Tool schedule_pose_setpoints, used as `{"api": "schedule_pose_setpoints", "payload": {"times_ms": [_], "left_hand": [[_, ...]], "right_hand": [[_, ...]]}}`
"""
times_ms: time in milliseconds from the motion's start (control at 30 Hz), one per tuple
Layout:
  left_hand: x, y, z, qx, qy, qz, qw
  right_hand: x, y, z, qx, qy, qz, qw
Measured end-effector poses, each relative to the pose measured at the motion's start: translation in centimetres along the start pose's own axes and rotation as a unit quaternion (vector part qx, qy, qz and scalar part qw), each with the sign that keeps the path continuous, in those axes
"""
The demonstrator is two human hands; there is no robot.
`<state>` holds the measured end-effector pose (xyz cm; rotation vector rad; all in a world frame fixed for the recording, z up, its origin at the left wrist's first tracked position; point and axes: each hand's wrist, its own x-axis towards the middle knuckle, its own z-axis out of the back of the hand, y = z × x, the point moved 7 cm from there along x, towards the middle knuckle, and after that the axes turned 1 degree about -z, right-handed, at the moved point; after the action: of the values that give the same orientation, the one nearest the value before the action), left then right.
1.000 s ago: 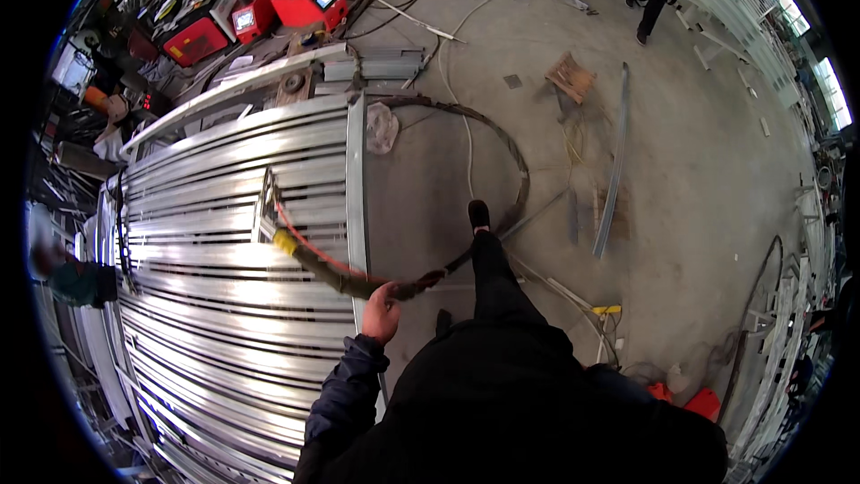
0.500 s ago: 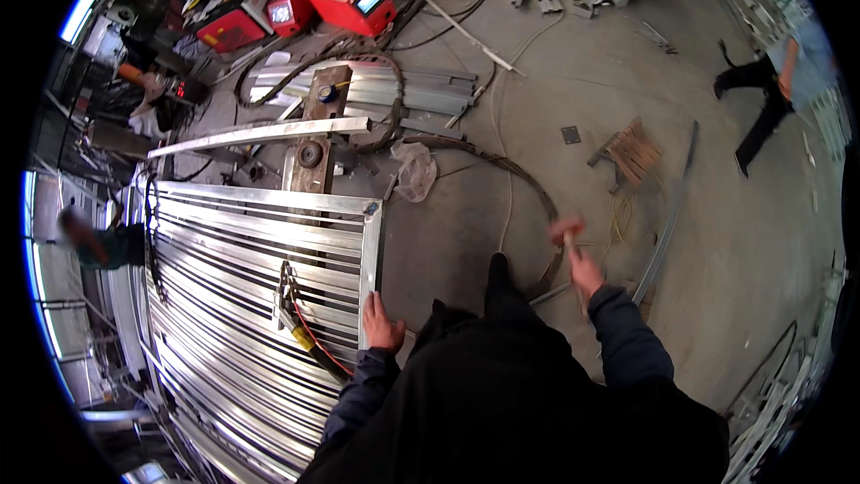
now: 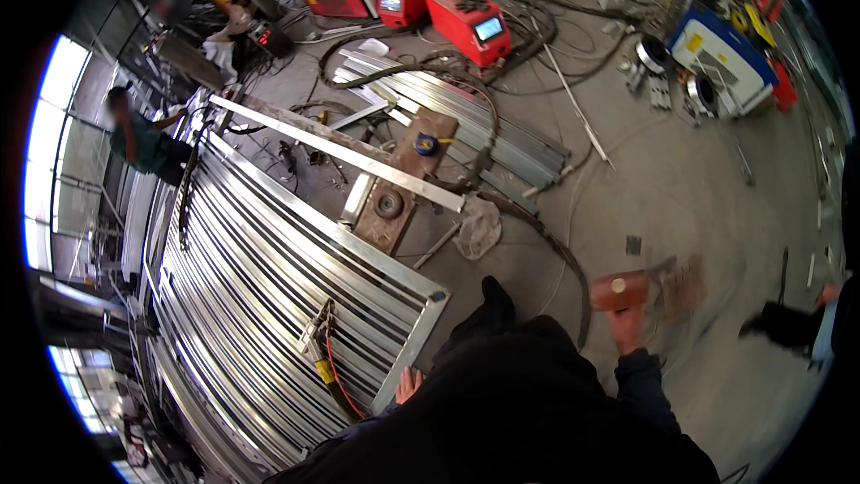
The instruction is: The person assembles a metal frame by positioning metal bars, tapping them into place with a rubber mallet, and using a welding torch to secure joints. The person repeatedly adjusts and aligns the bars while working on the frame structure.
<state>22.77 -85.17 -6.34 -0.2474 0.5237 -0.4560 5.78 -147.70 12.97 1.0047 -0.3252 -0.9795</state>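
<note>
My right hand is closed round the handle of a hammer with a reddish, blocky head. It holds the hammer up over the floor, right of my body, and most of the handle is hidden. Low at the near corner side of a slatted metal frame, my left hand rests on the end bar with its fingers laid out. My body hides the rest of that hand. A clamp with a yellow-and-black cable sits on the frame's slats, left of my left hand.
A square tube lies slanting beyond the frame, by a rusty beam bearing a blue tape measure. Cables curl over the floor near my foot. Red machines stand farther off. One person stands far left, another right.
The view has swung, so the frame appears tilted and the machines farther right. The hammer looks larger and raised nearer to me. My left hand stays on the frame's end bar.
</note>
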Motion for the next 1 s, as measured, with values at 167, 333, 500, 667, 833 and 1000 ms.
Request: {"api": "schedule_pose_setpoints", "payload": {"times_ms": [167, 333, 500, 667, 833, 1000], "left_hand": [[0.6, -2.1, 3.2, 0.133, 0.164, 0.016, 0.977], [2.7, -6.1, 2.2, -0.047, 0.194, 0.201, 0.959], [3.4, -14.4, 1.7, -0.148, 0.166, 0.302, 0.927], [1.3, -22.6, 0.4, -0.204, 0.154, 0.386, 0.886], [0.5, -27.9, 0.0, -0.24, 0.145, 0.439, 0.854], [-0.7, -31.8, -0.2, -0.273, 0.131, 0.48, 0.824]], "right_hand": [[7.0, 3.6, -5.8, 0.023, 0.085, -0.053, 0.995], [18.0, 6.5, -10.8, 0.123, 0.267, -0.091, 0.951], [31.7, 13.5, -13.5, 0.143, 0.334, 0.026, 0.932], [38.6, 23.1, -11.5, 0.193, 0.312, 0.213, 0.906], [42.6, 21.3, -13.5, -0.018, 0.24, 0.486, 0.84], [44.6, 19.1, -17.0, 0.195, 0.379, 0.115, 0.897]]}}
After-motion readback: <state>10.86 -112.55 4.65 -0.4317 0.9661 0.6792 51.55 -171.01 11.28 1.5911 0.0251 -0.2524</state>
